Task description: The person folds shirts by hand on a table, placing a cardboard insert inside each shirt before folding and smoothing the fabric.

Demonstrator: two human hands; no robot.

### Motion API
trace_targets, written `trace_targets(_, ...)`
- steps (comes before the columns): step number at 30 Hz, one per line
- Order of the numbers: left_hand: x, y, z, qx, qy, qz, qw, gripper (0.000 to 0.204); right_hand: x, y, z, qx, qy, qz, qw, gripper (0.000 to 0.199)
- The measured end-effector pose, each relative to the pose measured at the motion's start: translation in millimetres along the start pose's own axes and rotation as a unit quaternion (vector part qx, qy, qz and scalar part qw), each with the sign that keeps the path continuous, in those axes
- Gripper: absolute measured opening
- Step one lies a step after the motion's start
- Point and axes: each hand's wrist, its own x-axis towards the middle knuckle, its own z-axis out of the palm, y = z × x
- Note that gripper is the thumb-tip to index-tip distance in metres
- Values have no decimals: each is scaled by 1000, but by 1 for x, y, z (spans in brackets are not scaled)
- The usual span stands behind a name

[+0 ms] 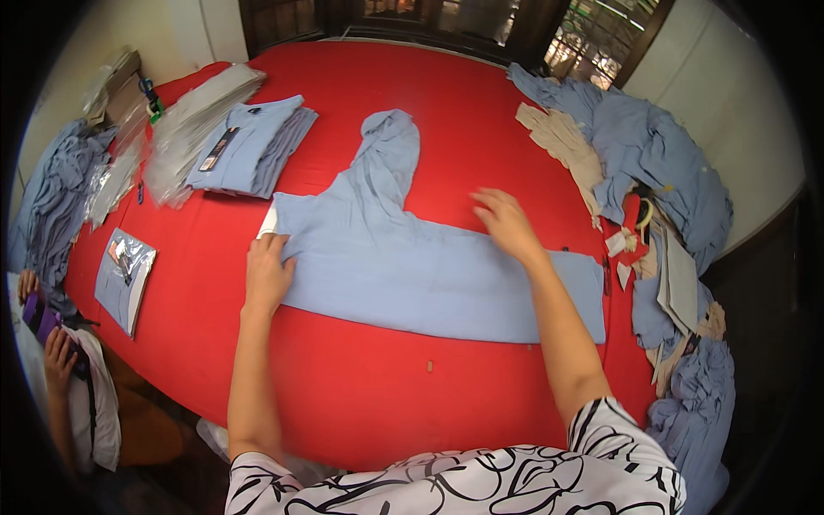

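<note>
A light blue shirt lies folded lengthwise across the red-covered table, with a sleeve sticking out crumpled toward the far side. My left hand rests on the shirt's left end, fingers extended and thumb apart. Just beyond its fingertips, a strip of white board shows at the shirt's edge. Over the far edge of the shirt, right of the sleeve, my right hand is raised with its fingers spread and nothing in it.
Far left are a stack of folded shirts, clear plastic bags, scissors and a bagged shirt. Blue garments heap along the right edge, near a tape roll. Another person's hands hold something purple at left.
</note>
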Motion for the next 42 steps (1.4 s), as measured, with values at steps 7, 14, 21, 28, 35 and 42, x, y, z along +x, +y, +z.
trace_targets(7, 9, -4, 36, -233, 42, -65, 969, 34, 201, -48, 108, -74, -99, -162, 979, 52)
trace_targets(14, 8, -9, 32, -127, 16, -8, 992, 15, 245, -30, 111, -348, -77, -25, 934, 36)
trace_targets(21, 1, -16, 38, -96, 85, -12, 992, 11, 128, -77, -23, -204, 187, -325, 905, 26)
trace_targets(28, 4, -16, 43, -129, 82, -7, 988, 24, -139, -36, -6, -245, 43, -230, 941, 22)
trace_targets(35, 0, -20, 30, -128, 43, 50, 990, 31, -175, -25, -5, -143, 82, -105, 981, 36)
trace_targets(42, 4, -18, 37, -159, 24, 43, 986, 22, -212, 10, -28, -70, 44, -11, 997, 45)
